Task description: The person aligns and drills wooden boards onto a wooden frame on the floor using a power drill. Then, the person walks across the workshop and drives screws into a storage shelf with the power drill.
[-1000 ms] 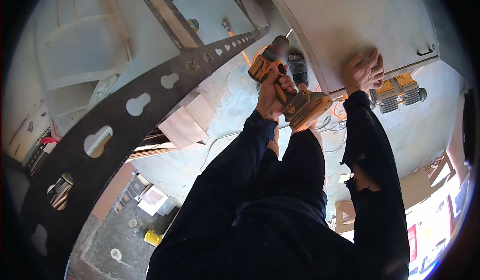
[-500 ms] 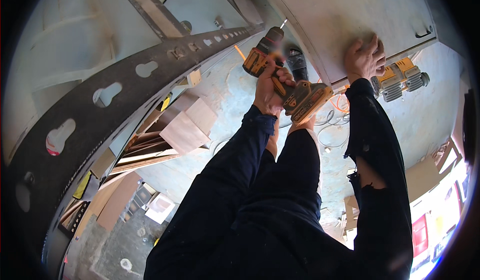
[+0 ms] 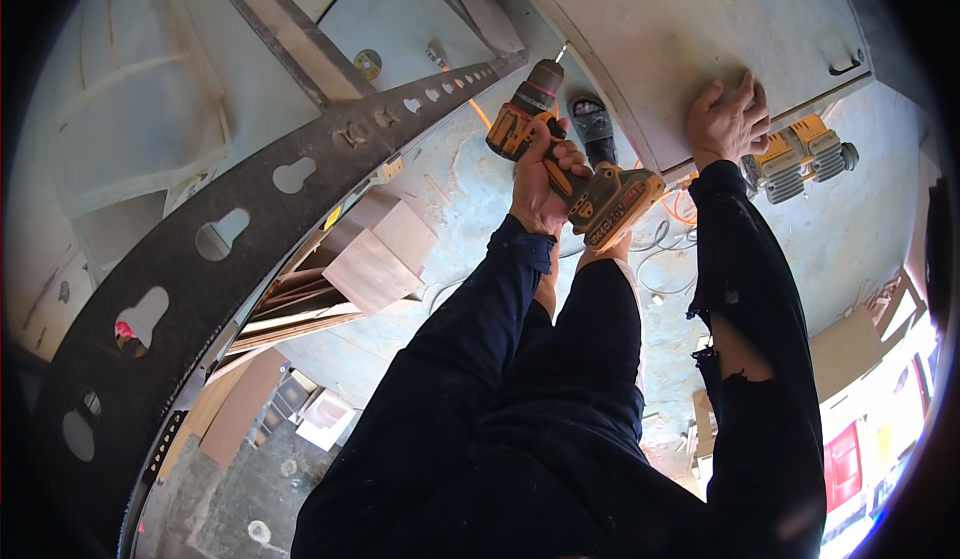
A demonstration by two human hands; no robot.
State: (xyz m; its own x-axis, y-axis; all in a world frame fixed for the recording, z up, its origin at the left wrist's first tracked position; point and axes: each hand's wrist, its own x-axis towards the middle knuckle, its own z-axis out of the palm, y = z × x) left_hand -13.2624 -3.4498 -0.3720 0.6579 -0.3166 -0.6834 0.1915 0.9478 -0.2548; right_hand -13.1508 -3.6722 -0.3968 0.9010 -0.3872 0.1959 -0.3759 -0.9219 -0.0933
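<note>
- A dark slotted rail [image 3: 230, 229] curves across the left.
- Boards [image 3: 375, 259] lie on the floor below it.
- The left hand [image 3: 540, 174] is clamped on the yellow drill [image 3: 570, 154]; its bit touches the panel's edge.
- The right hand [image 3: 728, 119] lies flat, fingers spread, on the pale panel [image 3: 690, 29], near the drill.
- Yellow tools [image 3: 800, 159] sit on the floor at right.
</note>
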